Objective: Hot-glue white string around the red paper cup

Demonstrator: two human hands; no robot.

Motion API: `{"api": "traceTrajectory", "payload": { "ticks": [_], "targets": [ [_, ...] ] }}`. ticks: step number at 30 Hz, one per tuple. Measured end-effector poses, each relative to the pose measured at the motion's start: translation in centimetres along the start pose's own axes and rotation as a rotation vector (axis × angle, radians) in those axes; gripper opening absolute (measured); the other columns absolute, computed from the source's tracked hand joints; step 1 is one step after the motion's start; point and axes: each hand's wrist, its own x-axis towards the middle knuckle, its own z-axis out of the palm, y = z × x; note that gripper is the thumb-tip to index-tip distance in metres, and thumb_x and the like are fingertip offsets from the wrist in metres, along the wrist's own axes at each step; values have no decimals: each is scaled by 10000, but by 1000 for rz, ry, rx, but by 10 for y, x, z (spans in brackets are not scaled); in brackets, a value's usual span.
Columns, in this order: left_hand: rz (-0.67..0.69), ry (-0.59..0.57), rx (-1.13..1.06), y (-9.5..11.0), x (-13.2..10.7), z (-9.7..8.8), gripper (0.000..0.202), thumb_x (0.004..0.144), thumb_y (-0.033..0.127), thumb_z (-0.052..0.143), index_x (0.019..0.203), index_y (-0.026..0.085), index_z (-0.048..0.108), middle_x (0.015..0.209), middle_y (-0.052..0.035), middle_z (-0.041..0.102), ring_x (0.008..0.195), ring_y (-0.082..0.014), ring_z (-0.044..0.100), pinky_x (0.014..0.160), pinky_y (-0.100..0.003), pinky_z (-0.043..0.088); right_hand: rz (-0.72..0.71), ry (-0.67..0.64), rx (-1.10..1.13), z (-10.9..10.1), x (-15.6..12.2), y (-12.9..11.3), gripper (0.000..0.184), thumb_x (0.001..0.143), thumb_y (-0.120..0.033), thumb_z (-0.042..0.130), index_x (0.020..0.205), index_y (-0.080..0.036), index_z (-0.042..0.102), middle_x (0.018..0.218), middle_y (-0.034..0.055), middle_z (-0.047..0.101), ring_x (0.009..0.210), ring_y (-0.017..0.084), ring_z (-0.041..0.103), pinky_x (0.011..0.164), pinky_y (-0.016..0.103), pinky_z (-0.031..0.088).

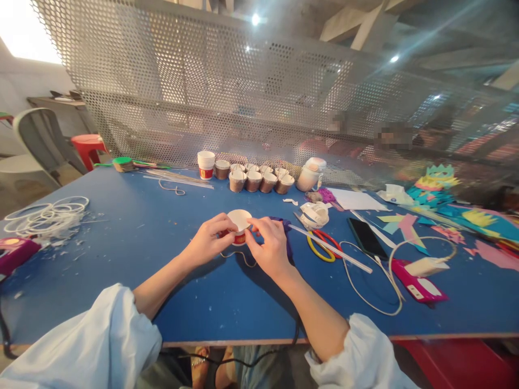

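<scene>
A small white paper cup (239, 220) with a red band stands on the blue table (133, 237) in front of me. My left hand (210, 240) wraps its fingers round the cup's left side. My right hand (268, 249) pinches at the cup's right rim, fingers closed. A thin cord (240, 256) lies on the table just below the cup. A purple scrap (285, 226) shows behind my right hand.
A stack of paper cups (206, 163), several brown-wrapped cups (259, 180) and a white glue jar (310, 175) stand at the back. Right of my hands lie scissors (322, 244), a white stick (329, 248), a phone (367, 238), coloured paper (436, 189). White rings (46, 215) lie left.
</scene>
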Motion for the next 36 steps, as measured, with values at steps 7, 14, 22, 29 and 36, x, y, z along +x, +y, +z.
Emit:
{"api": "traceTrajectory", "payload": {
  "ticks": [7, 14, 22, 29, 36],
  "targets": [
    [10, 6, 23, 1, 0, 0, 132, 827, 135, 526, 787, 151, 651, 829, -18, 557, 690, -105, 531, 647, -237, 434, -64, -102, -61, -2, 1, -1, 114, 893, -164, 514, 841, -197, 610, 795, 19, 624, 802, 162, 594, 781, 349, 380],
    [-82, 6, -12, 2, 0, 3, 135, 818, 160, 530, 826, 162, 665, 846, -22, 601, 683, -105, 545, 619, -227, 436, -62, -54, -107, 9, -4, 6, 101, 829, -130, 514, 783, -205, 562, 743, 12, 616, 757, 169, 569, 740, 335, 369],
    [-263, 96, -99, -1, 3, 2, 141, 770, 247, 530, 765, 165, 645, 767, -12, 631, 673, -126, 559, 620, -238, 437, 6, -96, -1, 5, -2, 7, 159, 920, -198, 502, 905, -205, 660, 813, 23, 655, 797, 158, 607, 772, 341, 384],
    [-298, 83, -115, -2, 3, 2, 133, 763, 248, 533, 765, 163, 635, 734, 1, 605, 611, -104, 505, 585, -231, 411, 37, -89, 63, 4, -2, 4, 161, 909, -216, 512, 967, -204, 661, 849, 28, 660, 817, 163, 616, 775, 342, 400],
    [-193, 39, -90, -2, 2, 4, 141, 780, 224, 526, 756, 170, 655, 778, -16, 598, 695, -123, 544, 649, -246, 433, -5, -141, -37, 5, -3, 3, 138, 919, -200, 540, 809, -188, 623, 788, 13, 631, 774, 155, 582, 753, 342, 365]
  ]
}}
